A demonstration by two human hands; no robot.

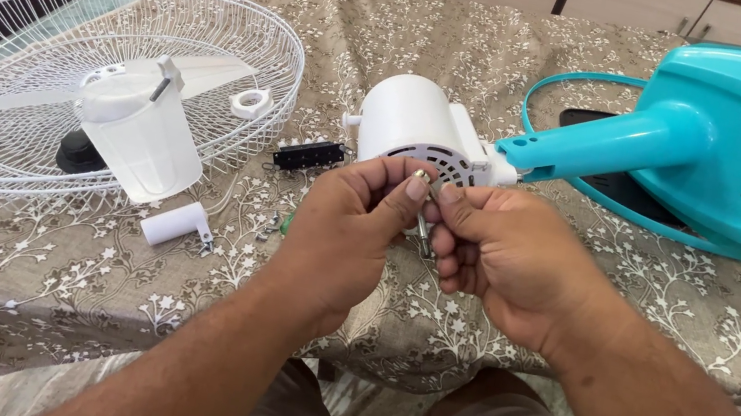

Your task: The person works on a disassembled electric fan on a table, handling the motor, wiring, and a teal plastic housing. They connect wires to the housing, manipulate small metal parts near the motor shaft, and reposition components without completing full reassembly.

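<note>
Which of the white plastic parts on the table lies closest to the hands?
The white motor housing, just behind the hands; the small white tube and the tapered cover lie farther left.

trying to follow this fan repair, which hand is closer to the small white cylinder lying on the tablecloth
Left. The left hand is just right of the small white cylinder, a short gap between them. The right hand is farther right, beyond the left hand.
</note>
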